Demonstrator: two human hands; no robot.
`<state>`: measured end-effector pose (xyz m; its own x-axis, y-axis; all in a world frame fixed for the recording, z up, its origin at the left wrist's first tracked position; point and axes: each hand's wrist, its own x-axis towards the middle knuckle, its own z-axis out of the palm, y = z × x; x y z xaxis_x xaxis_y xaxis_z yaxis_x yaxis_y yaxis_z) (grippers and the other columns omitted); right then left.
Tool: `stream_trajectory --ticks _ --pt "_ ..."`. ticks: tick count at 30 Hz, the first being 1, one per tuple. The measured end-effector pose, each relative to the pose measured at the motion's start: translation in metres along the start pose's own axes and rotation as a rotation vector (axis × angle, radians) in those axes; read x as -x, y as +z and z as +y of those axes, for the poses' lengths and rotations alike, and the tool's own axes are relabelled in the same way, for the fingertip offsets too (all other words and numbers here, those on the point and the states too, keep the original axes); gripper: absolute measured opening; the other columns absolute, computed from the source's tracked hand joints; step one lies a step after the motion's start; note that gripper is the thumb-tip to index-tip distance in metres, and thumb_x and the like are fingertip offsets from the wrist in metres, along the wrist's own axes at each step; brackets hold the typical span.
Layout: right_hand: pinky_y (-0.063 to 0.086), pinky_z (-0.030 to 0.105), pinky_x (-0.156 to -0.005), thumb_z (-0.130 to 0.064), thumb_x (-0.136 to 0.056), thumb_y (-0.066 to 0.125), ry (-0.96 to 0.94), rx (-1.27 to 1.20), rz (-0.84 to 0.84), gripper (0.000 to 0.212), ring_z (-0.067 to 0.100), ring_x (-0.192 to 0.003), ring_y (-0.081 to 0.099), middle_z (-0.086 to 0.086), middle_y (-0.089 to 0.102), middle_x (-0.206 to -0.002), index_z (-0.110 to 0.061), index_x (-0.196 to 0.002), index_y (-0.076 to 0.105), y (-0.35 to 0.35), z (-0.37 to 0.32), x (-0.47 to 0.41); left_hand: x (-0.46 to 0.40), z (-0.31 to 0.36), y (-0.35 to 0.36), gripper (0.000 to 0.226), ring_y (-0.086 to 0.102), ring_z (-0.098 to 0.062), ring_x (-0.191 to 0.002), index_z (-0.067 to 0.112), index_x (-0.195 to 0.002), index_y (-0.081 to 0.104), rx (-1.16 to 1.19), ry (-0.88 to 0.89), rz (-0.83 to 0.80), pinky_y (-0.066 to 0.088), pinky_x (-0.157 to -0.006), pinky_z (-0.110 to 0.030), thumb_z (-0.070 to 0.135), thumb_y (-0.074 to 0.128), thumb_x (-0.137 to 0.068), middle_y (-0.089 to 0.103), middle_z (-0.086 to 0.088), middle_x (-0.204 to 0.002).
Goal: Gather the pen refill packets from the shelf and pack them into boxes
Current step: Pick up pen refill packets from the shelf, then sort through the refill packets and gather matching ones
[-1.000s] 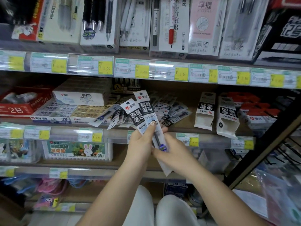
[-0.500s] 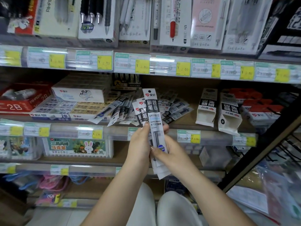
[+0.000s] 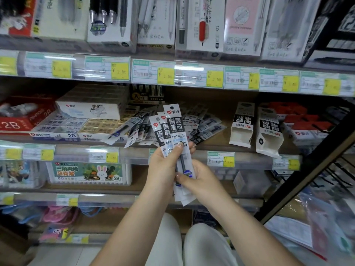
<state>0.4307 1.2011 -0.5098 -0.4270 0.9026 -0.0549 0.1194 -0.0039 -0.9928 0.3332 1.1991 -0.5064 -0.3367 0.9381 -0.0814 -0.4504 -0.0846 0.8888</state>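
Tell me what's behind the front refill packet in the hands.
Two more black-and-white refill packets fan out behind the front black-and-white packet, their tops showing. Their lower halves, and any further packets, are hidden by it, the left hand and right hand.

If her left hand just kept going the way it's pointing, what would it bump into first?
Probably the loose refill packets scattered on the shelf, just beyond the left hand. It already grips a bundle of packets, and depth is hard to judge.

Price tags [image 3: 120, 71] too blurred to read.
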Motion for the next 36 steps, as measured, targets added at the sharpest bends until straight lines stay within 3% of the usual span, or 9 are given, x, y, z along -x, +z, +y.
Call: stream_trajectory --ticks 5,8,10,12,20,25,28,32,36 --pt "0.053 0.031 -0.086 -0.009 -0.092 0.055 0.008 -0.010 -0.022 0.026 0.014 -0.099 0.066 0.000 0.070 -0.107 -0.030 -0.106 0.059 0.003 0.001 0.001 -0.002 0.001 -0.002 0.019 0.071 -0.019 -0.093 0.006 -0.110 0.063 0.010 0.014 -0.016 0.058 -0.078 -0.031 0.010 0.053 -0.094 0.074 -0.009 -0.096" --pt "0.050 0.024 -0.089 -0.015 -0.097 0.049 0.000 0.002 -0.038 0.026 0.006 -0.102 0.063 -0.010 0.069 -0.109 -0.038 -0.104 0.058 0.003 0.000 0.003 -0.004 0.002 -0.002 0.022 0.070 -0.023 -0.094 0.008 -0.104 0.066 0.017 0.011 -0.021 0.056 -0.084 -0.036 0.020 0.048 -0.097 0.074 -0.012 -0.096" --pt "0.049 0.019 -0.086 -0.016 -0.098 0.048 0.000 0.000 -0.047 0.027 0.001 -0.102 0.062 -0.016 0.067 -0.109 -0.040 -0.104 0.057 0.003 -0.002 0.004 -0.005 0.004 0.000 0.036 0.069 -0.027 -0.094 0.007 -0.104 0.066 0.097 -0.049 -0.025 0.053 -0.090 -0.041 0.030 0.038 -0.100 0.072 -0.017 -0.099" --pt "0.049 0.020 -0.088 -0.016 -0.098 0.048 -0.001 -0.003 -0.057 0.028 0.000 -0.103 0.061 -0.017 0.066 -0.110 -0.041 -0.107 0.056 0.002 -0.003 0.003 -0.006 0.005 -0.001 0.042 0.069 -0.028 -0.093 0.004 -0.107 0.065 0.152 -0.092 -0.027 0.052 -0.092 -0.043 0.029 0.032 -0.101 0.071 -0.020 -0.101" --pt "0.051 0.027 -0.091 -0.011 -0.095 0.051 -0.002 0.020 -0.029 0.028 0.006 -0.104 0.062 -0.009 0.067 -0.111 -0.033 -0.112 0.056 0.003 -0.003 0.002 -0.002 0.003 -0.001 0.027 0.071 -0.020 -0.086 0.009 -0.103 0.066 -0.009 0.018 -0.005 0.057 -0.074 -0.031 0.017 0.041 -0.100 0.074 -0.010 -0.092" --pt "0.053 0.029 -0.085 -0.005 -0.092 0.053 0.001 -0.003 0.039 0.028 0.012 -0.096 0.066 -0.004 0.070 -0.102 -0.030 -0.102 0.060 0.001 0.000 0.002 -0.003 0.001 0.000 0.014 0.068 -0.023 -0.081 0.011 -0.099 0.065 -0.036 -0.031 0.015 0.054 -0.079 -0.041 0.015 0.052 -0.096 0.072 -0.009 -0.090" --pt "0.054 0.025 -0.079 -0.009 -0.093 0.053 0.003 -0.022 0.082 0.027 0.007 -0.091 0.066 -0.010 0.070 -0.098 -0.034 -0.100 0.059 -0.004 0.001 0.003 -0.005 0.005 0.001 0.016 0.068 -0.018 -0.074 0.010 -0.095 0.064 -0.130 -0.048 -0.019 0.054 -0.073 -0.034 0.018 0.051 -0.096 0.071 -0.005 -0.082" --pt "0.054 0.024 -0.070 -0.011 -0.093 0.052 -0.021 -0.005 0.206 0.025 0.007 -0.086 0.065 -0.012 0.068 -0.095 -0.035 -0.097 0.059 -0.017 -0.003 -0.001 -0.014 0.017 -0.001 0.018 0.067 -0.009 -0.073 0.012 -0.098 0.063 -0.364 0.094 -0.018 0.055 -0.068 -0.023 0.018 0.046 -0.098 0.071 0.002 -0.082" --pt "0.050 0.020 -0.060 -0.010 -0.094 0.051 -0.017 0.008 0.330 0.023 0.011 -0.085 0.064 -0.007 0.068 -0.098 -0.027 -0.107 0.059 -0.034 -0.005 -0.007 -0.027 0.033 -0.003 0.018 0.062 -0.003 -0.081 0.015 -0.110 0.060 -0.741 0.419 0.089 0.050 -0.070 -0.015 0.014 0.052 -0.094 0.066 0.007 -0.095"
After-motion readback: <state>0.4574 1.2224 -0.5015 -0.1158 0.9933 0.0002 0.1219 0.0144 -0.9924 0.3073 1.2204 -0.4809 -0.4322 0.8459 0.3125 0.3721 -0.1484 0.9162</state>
